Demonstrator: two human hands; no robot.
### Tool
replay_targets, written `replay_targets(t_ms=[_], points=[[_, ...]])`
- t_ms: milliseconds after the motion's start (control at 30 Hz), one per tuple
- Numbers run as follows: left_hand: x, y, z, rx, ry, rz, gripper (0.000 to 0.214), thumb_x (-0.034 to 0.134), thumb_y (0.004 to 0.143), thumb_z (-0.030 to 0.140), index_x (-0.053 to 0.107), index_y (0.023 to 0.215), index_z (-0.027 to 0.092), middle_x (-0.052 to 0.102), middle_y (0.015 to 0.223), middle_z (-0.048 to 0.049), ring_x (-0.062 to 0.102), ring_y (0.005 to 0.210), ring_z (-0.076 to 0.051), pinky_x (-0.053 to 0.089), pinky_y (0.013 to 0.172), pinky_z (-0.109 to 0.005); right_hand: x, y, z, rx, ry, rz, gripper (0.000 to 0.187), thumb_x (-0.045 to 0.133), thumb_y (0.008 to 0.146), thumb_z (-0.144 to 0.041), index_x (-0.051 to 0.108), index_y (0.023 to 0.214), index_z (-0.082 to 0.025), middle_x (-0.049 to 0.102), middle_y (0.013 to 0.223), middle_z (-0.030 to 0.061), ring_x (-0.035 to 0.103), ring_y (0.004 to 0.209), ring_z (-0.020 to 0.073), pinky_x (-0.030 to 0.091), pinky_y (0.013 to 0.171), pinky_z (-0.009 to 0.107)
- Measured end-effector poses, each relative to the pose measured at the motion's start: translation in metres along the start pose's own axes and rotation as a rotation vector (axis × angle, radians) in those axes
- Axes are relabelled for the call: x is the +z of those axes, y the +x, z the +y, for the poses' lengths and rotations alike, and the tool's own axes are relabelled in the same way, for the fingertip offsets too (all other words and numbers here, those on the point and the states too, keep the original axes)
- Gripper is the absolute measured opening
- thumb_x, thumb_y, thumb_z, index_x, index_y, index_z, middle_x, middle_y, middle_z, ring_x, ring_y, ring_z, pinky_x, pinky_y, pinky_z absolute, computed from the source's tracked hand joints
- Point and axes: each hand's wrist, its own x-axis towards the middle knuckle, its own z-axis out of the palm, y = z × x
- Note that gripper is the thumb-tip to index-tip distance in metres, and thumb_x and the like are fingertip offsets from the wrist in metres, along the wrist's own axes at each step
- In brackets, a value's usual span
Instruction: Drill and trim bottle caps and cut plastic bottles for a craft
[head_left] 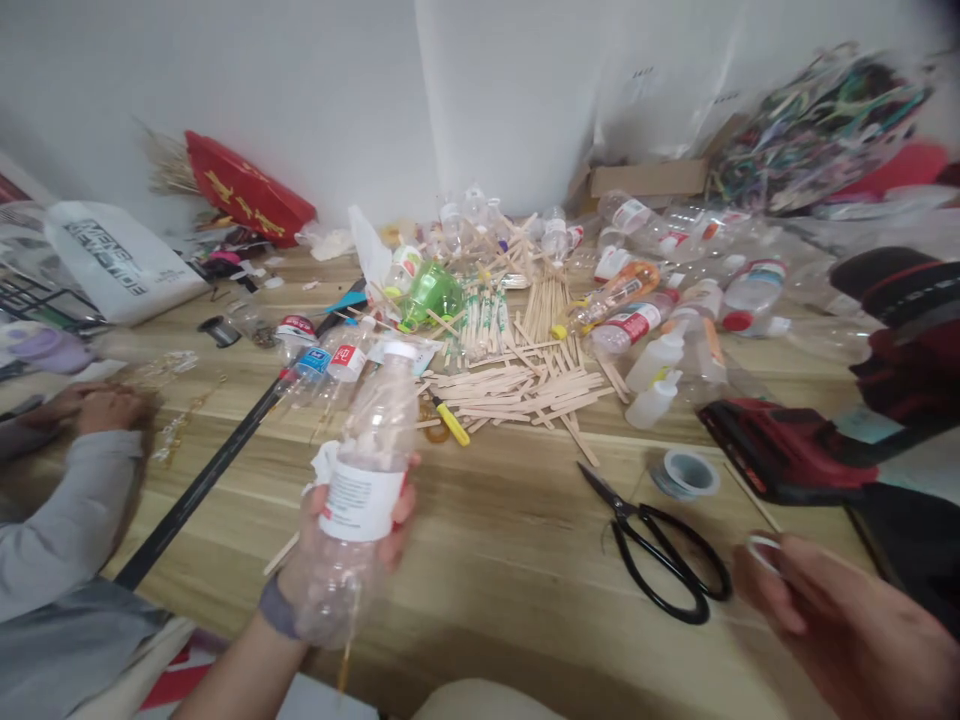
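My left hand (302, 562) is wrapped round a clear plastic bottle (360, 500) with a white label and a white cap, holding it tilted above the table. At the lower right, my right hand (847, 620) is blurred, its fingers curled on a small white ring (763, 550). A thin wooden stick (752, 497) reaches to these fingers; whether they grip it I cannot tell. Black-handled scissors (652, 550) lie just left of my right hand, blades partly apart. Behind them is a spool of grey wire or tape (686, 474).
Wooden sticks (517, 390) are heaped mid-table beside a yellow-handled tool (452, 422). Plastic bottles (634, 322) crowd the back right. A red-and-black power tool (795, 455) stands at right. A black strip (210, 480) runs diagonally left, near another person's hands (109, 408).
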Motion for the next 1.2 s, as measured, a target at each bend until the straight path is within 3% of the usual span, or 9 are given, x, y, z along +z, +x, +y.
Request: replay_targets(t_ms=[100, 200, 367, 533, 667, 833, 933, 1100, 1200], points=[[-0.002, 0.015, -0.022, -0.111, -0.047, -0.014, 0.073, 0.072, 0.067, 0.060, 0.058, 0.125, 0.017, 0.065, 0.084, -0.0047, 0.063, 0.057, -0.014, 0.051, 0.048, -0.023, 0.040, -0.007, -0.012, 0.067, -0.013, -0.106, 0.052, 0.078, 0.060, -0.066, 0.051, 0.047, -0.023, 0.044, 0.055, 0.0012, 0.041, 0.056, 0.0167, 0.035, 0.052, 0.034], [0.001, 0.025, -0.037, -0.136, -0.072, -0.011, 0.074, 0.068, 0.070, 0.063, 0.057, 0.126, 0.017, 0.063, 0.084, -0.0052, 0.062, 0.054, -0.014, 0.048, 0.045, -0.022, 0.067, -0.007, -0.013, 0.058, -0.013, -0.252, 0.052, 0.072, 0.068, -0.068, 0.057, 0.053, -0.021, 0.048, 0.058, 0.0008, 0.041, 0.059, 0.0150, 0.033, 0.054, 0.029], [0.012, 0.038, -0.049, -0.177, -0.073, -0.019, 0.075, 0.068, 0.070, 0.064, 0.059, 0.124, 0.014, 0.064, 0.083, -0.0062, 0.062, 0.054, -0.014, 0.046, 0.045, -0.022, 0.095, -0.006, -0.011, 0.026, -0.053, -0.379, 0.045, 0.071, 0.072, -0.066, 0.072, 0.077, -0.021, 0.050, 0.059, -0.0017, 0.041, 0.059, 0.0138, 0.032, 0.057, 0.028], [0.015, 0.044, -0.055, -0.215, -0.032, 0.015, 0.065, 0.066, 0.072, 0.062, 0.065, 0.110, 0.010, 0.067, 0.085, -0.0084, 0.064, 0.055, -0.015, 0.046, 0.048, -0.022, 0.121, -0.009, -0.018, -0.037, -0.070, -0.461, 0.035, 0.069, 0.077, -0.058, 0.071, 0.076, -0.023, 0.047, 0.061, -0.0030, 0.039, 0.057, 0.0134, 0.033, 0.056, 0.028], [0.011, 0.048, -0.057, -0.289, 0.004, -0.004, 0.062, 0.073, 0.067, 0.059, 0.068, 0.099, 0.006, 0.069, 0.084, -0.0110, 0.067, 0.058, -0.018, 0.046, 0.050, -0.022, 0.132, -0.009, -0.017, -0.083, -0.083, -0.474, 0.023, 0.070, 0.078, -0.046, 0.072, 0.077, -0.023, 0.059, 0.075, 0.0009, 0.049, 0.069, 0.0163, 0.038, 0.063, 0.029], [0.014, 0.050, -0.055, -0.310, -0.019, -0.033, 0.063, 0.077, 0.065, 0.055, 0.069, 0.104, 0.007, 0.072, 0.087, -0.0126, 0.070, 0.062, -0.021, 0.050, 0.052, -0.024, 0.135, -0.011, -0.016, -0.091, -0.092, -0.452, 0.021, 0.069, 0.077, -0.040, 0.064, 0.067, -0.021, 0.052, 0.067, -0.0020, 0.041, 0.058, 0.0126, 0.033, 0.056, 0.028], [0.015, 0.048, -0.051, -0.261, -0.092, -0.012, 0.068, 0.075, 0.067, 0.056, 0.066, 0.116, 0.009, 0.071, 0.089, -0.0100, 0.069, 0.063, -0.018, 0.051, 0.053, -0.022, 0.128, -0.011, -0.016, -0.010, -0.014, -0.431, 0.023, 0.071, 0.075, -0.038, 0.060, 0.065, -0.021, 0.044, 0.057, -0.0052, 0.036, 0.053, 0.0110, 0.030, 0.051, 0.026], [0.005, 0.040, -0.039, -0.147, -0.069, -0.010, 0.073, 0.072, 0.067, 0.063, 0.063, 0.119, 0.013, 0.068, 0.085, -0.0071, 0.064, 0.056, -0.015, 0.049, 0.048, -0.022, 0.097, 0.002, -0.014, 0.243, 0.345, -0.205, 0.028, 0.085, 0.058, -0.035, 0.066, 0.070, -0.018, 0.051, 0.067, -0.0020, 0.032, 0.052, 0.0065, 0.027, 0.042, 0.021], [-0.001, 0.036, -0.033, -0.127, -0.056, 0.038, 0.074, 0.072, 0.064, 0.064, 0.063, 0.117, 0.014, 0.065, 0.082, -0.0053, 0.061, 0.053, -0.013, 0.048, 0.045, -0.022, 0.067, 0.013, -0.017, 0.241, 0.486, -0.072, 0.020, 0.083, 0.057, -0.024, 0.067, 0.068, -0.016, 0.046, 0.065, -0.0016, 0.028, 0.049, 0.0043, 0.025, 0.036, 0.020]])
